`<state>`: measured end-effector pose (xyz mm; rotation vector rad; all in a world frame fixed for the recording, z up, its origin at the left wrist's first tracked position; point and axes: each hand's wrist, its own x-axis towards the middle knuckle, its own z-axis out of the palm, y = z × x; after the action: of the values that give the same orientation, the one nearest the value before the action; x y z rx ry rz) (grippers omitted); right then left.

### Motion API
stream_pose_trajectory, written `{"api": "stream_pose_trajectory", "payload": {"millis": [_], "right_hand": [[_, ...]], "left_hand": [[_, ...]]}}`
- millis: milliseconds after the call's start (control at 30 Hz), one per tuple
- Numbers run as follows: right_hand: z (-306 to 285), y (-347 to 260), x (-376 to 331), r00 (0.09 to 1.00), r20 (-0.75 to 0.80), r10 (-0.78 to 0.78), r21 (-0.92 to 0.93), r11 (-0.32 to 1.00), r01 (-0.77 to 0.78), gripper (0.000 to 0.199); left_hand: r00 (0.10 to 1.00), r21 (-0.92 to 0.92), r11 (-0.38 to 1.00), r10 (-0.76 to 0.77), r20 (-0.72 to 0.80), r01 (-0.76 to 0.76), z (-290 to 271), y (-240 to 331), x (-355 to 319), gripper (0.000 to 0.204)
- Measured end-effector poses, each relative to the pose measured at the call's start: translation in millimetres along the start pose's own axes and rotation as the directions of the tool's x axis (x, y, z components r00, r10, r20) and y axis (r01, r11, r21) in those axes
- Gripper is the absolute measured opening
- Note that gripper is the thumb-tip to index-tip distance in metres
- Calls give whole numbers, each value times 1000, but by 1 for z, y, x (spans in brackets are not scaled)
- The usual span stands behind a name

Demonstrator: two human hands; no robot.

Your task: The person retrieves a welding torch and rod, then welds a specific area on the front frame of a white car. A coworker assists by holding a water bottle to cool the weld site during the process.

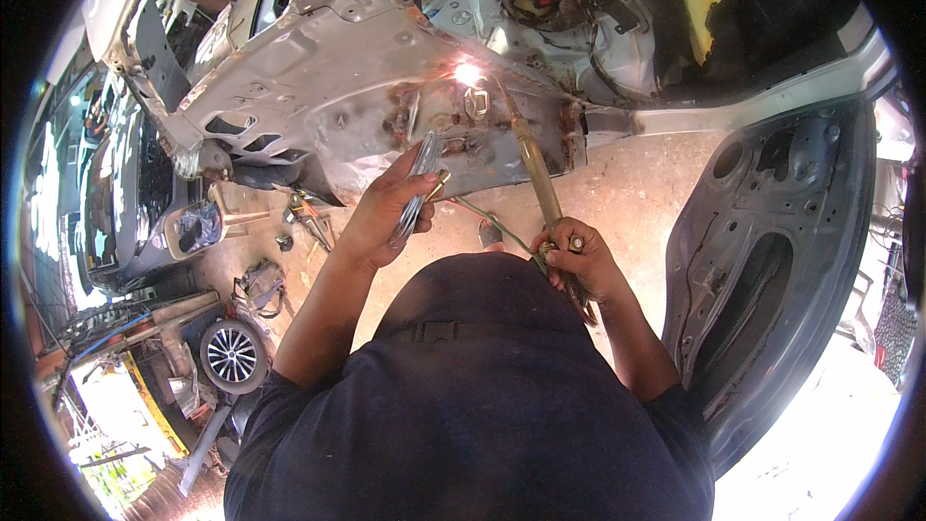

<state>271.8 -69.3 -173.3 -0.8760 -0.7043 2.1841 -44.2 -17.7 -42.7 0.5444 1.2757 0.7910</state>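
Observation:
My right hand [579, 260] is closed around the valve end of a brass gas welding torch [540, 174]. The torch points up and away from me, and its thin bent tip ends by a bright glow [468, 72] on the grey car body panel [338, 63]. My left hand [391, 207] grips a long, silvery bundle that looks like looped wire [431, 152]. A short brass-coloured piece [442, 183] sticks out beside its fingers. The panel around the glow has rusty, scorched patches. Glare hides the exact spot being heated.
A detached-looking or wide-open dark car door [772, 260] stands to my right. A hose [492, 220] runs behind the torch. On the left are a wheel [232, 355], a plastic stool [207, 222] and scattered tools [311, 217] on the floor. Wiring [540, 10] hangs inside the car.

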Motion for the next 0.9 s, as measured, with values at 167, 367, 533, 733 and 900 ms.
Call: {"api": "stream_pose_trajectory", "payload": {"millis": [167,367,533,733,900], "right_hand": [[0,0,0,1000,-1,2,16,1000,-2,20],[0,0,0,1000,-1,2,-18,1000,-2,21],[1,-2,-1,1000,-13,11,-9,1000,-11,22],[1,-2,-1,1000,-10,10,-12,1000,-10,23],[-2,0,0,1000,-11,-2,2,1000,2,23]], "left_hand": [[1000,15,1000,8,-14,-8,1,0,0,77],[1000,16,1000,5,-12,-5,1,1,0,78],[1000,11,1000,9,-10,-9,1,-1,0,78],[1000,32,999,3,-29,-2,0,-2,1,79],[1000,28,1000,-5,-20,6,1,0,2,79]]}}
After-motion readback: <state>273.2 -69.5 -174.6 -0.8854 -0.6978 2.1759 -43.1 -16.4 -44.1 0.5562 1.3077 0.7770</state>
